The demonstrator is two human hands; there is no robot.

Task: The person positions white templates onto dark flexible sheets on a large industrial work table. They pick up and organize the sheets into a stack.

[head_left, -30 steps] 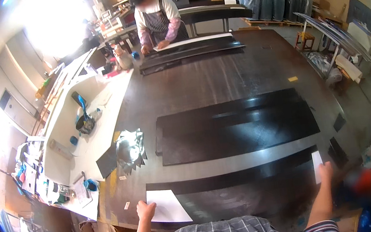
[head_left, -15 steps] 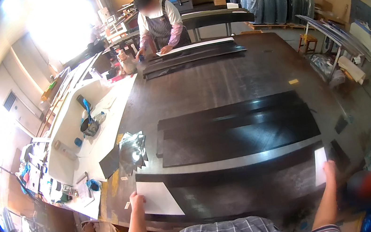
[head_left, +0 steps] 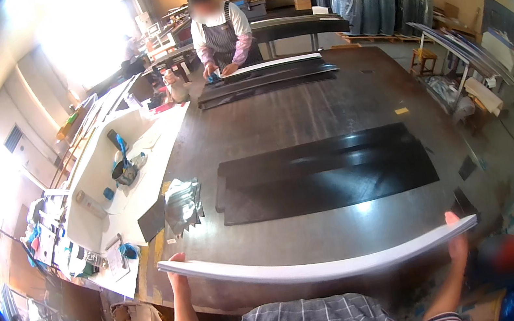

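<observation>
A long, narrow white strip (head_left: 325,270), seemingly a folded or rolled sheet, spans between my hands above the table's near edge and sags in the middle. My left hand (head_left: 179,278) is closed around its left end, and my right hand (head_left: 457,244) grips the right end. Fingertips show above the strip at both sides, while the strip hides part of each hand. Just beyond it, wide black sheets (head_left: 332,183) lie overlapped on the dark table (head_left: 303,114). Left of those sits a small fanned stack of shiny silver sheets (head_left: 182,205).
Across the table a co-worker (head_left: 219,34) bends over several black strips (head_left: 272,79), holding something blue. A white side counter (head_left: 144,196) with a dark pot (head_left: 124,174) runs along the left. Wrapped rolls (head_left: 369,3) stand at the back right, beside a wooden stool (head_left: 425,60).
Earlier a black sheet with white folded ends lay at the near edge under my hands. Now its white side shows as a narrow strip, lifted toward me. The co-worker's hands have shifted slightly.
</observation>
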